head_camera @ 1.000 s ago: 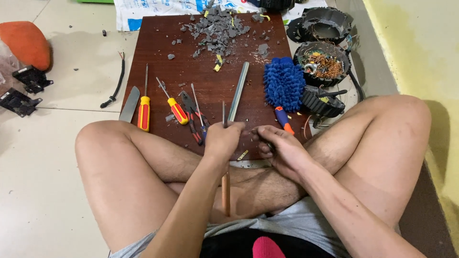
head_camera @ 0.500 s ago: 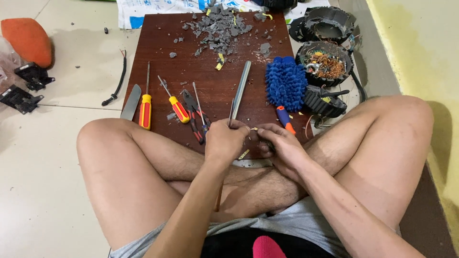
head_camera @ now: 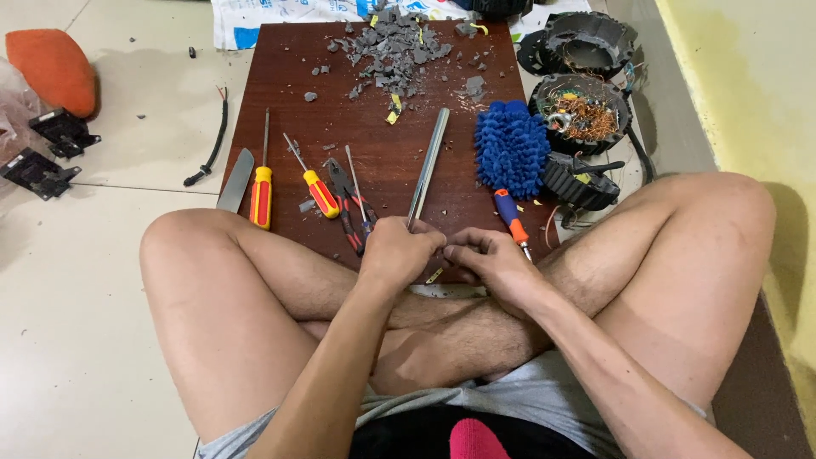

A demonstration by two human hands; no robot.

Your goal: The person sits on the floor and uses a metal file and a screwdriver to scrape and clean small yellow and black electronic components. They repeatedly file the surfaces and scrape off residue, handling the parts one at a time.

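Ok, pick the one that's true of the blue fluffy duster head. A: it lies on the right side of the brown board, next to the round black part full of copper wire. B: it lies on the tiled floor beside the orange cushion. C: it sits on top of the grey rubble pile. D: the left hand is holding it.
A: the blue duster head rests on the brown board's right side, beside the round black part with copper wire.

Bare arms, bare legs, grey shorts
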